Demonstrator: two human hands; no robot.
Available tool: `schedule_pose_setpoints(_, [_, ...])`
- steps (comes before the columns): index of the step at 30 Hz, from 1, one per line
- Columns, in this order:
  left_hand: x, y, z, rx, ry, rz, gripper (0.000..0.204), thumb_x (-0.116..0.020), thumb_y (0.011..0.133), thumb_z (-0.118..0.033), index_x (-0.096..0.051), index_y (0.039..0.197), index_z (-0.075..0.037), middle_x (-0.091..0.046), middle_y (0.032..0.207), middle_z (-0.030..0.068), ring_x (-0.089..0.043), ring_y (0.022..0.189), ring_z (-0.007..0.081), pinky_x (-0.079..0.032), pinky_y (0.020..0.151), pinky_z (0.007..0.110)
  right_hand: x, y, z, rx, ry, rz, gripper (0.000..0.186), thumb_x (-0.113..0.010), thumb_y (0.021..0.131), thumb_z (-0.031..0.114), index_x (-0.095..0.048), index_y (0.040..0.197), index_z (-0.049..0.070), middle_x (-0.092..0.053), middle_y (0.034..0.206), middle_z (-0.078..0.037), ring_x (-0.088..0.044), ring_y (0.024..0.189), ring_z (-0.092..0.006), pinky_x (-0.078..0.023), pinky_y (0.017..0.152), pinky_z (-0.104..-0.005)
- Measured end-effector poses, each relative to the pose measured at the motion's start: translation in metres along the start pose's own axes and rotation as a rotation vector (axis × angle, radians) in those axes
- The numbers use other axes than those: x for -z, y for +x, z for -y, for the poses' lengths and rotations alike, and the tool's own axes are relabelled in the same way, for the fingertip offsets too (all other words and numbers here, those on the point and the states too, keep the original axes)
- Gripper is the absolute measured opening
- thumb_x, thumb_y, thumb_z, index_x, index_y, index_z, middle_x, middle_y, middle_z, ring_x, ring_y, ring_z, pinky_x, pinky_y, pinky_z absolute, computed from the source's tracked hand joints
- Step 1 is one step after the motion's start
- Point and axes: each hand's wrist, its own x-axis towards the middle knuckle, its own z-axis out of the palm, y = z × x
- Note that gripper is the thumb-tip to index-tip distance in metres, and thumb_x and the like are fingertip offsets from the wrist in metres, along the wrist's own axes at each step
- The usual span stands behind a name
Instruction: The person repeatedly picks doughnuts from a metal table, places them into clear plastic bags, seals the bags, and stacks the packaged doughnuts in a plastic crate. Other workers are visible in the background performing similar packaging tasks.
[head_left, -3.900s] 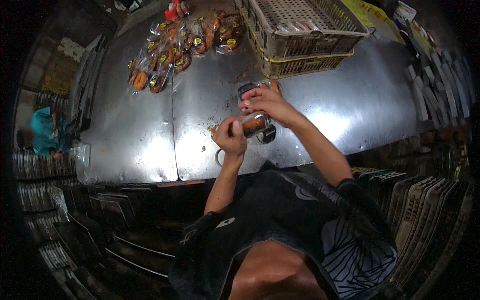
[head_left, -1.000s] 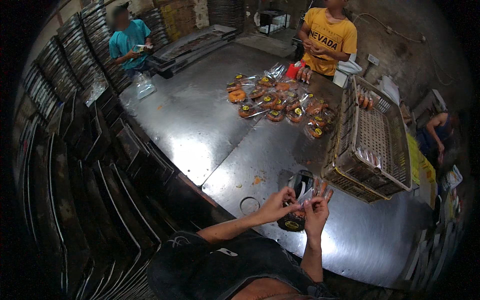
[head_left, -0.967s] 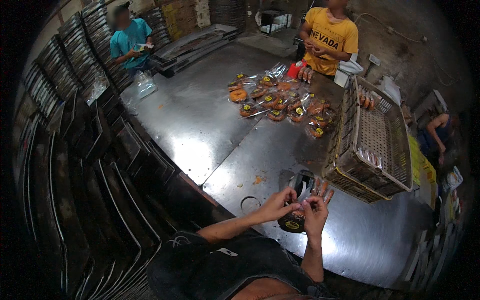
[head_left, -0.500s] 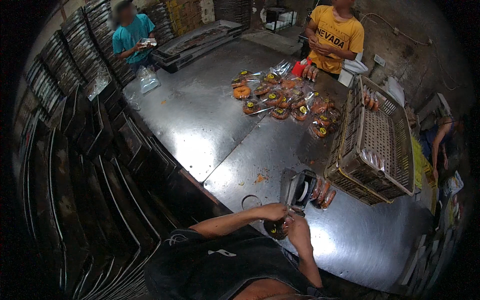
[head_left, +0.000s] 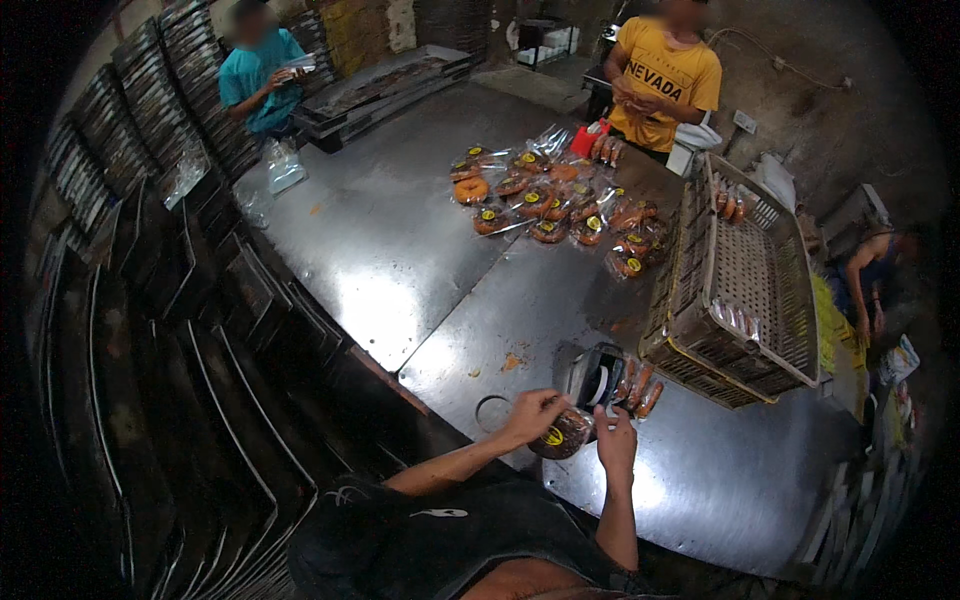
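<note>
Just in front of me a dark-topped doughnut in a clear bag with a yellow round label (head_left: 563, 436) hangs at the table's near edge. My left hand (head_left: 535, 414) is closed on the upper edge of that bag. On the other side of the doughnut, my right hand (head_left: 616, 440) has its fingertips pinched together beside the bag; what they hold is too small to make out. Directly beyond both hands stands a black tape dispenser (head_left: 597, 376) with a pale roll in it. Several bagged doughnuts (head_left: 642, 392) stand in a row against its right side.
A ring (head_left: 492, 412) lies left of my left hand on the metal table (head_left: 420, 250). Farther off is a pile of bagged doughnuts (head_left: 550, 200). Stacked plastic crates (head_left: 690, 350) stand right. Dark metal trays (head_left: 200, 400) crowd the left. Two people stand across the table; another is far right.
My hands, close together over the bag before, have moved apart. The doughnut's yellow label now shows between them. The right hand has shifted slightly right and toward the dispenser.
</note>
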Motion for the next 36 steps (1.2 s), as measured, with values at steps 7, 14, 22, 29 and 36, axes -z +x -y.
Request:
schedule_pose_setpoints(7, [0.023,-0.001,0.000,-0.063,0.020,-0.313,0.030,-0.054,0.082,-0.026,-0.061,0.076,0.002,-0.059,0.063,0.0114,-0.054,0.057,0.0159,-0.041,0.054,0.031,-0.035,0.028,-0.053,0.052,-0.157,-0.037,0.049,-0.056,0.075,0.047,-0.062,0.081,-0.001,-0.061,0.076,-0.018,-0.059,0.077,-0.0313,-0.045,0.068,-0.0382])
schedule_pose_setpoints(14, [0.017,0.001,-0.008,-0.124,-0.016,-0.246,0.032,-0.052,0.083,-0.025,-0.059,0.075,0.004,-0.057,0.061,0.0095,-0.054,0.061,0.0152,-0.042,0.058,0.029,-0.012,0.042,-0.044,-0.014,0.190,0.180,0.029,-0.061,0.075,0.025,-0.065,0.065,-0.002,-0.062,0.058,-0.009,-0.055,0.052,-0.0129,-0.042,0.053,-0.0271])
schedule_pose_setpoints(22, [0.030,0.018,-0.005,-0.204,-0.033,-0.445,0.027,-0.050,0.083,-0.018,-0.053,0.068,0.004,-0.052,0.059,0.0147,-0.049,0.053,0.0194,-0.038,0.051,0.033,-0.019,-0.031,-0.071,-0.210,-0.021,0.203,0.021,-0.058,0.078,0.022,-0.065,0.069,0.004,-0.063,0.064,-0.009,-0.061,0.060,-0.0188,-0.047,0.060,-0.0310])
schedule_pose_setpoints(29, [0.001,0.037,-0.039,-0.689,0.056,-0.395,0.023,-0.048,0.082,-0.014,-0.052,0.066,0.002,-0.054,0.060,0.0118,-0.053,0.054,0.0238,-0.042,0.052,0.032,0.044,0.002,0.051,0.679,0.367,0.222,0.023,-0.053,0.083,0.023,-0.061,0.086,0.002,-0.046,0.121,-0.012,-0.045,0.109,-0.0249,-0.034,0.091,-0.0353])
schedule_pose_setpoints(36, [-0.007,0.047,-0.056,-1.150,-0.091,-0.288,0.026,-0.043,0.082,-0.015,-0.052,0.065,0.003,-0.055,0.059,0.0124,-0.055,0.053,0.0222,-0.045,0.049,0.030,0.049,0.046,0.070,0.318,0.235,0.384,0.027,-0.061,0.069,0.017,-0.059,0.090,0.000,-0.060,0.088,-0.011,-0.057,0.084,-0.0191,-0.043,0.073,-0.0285])
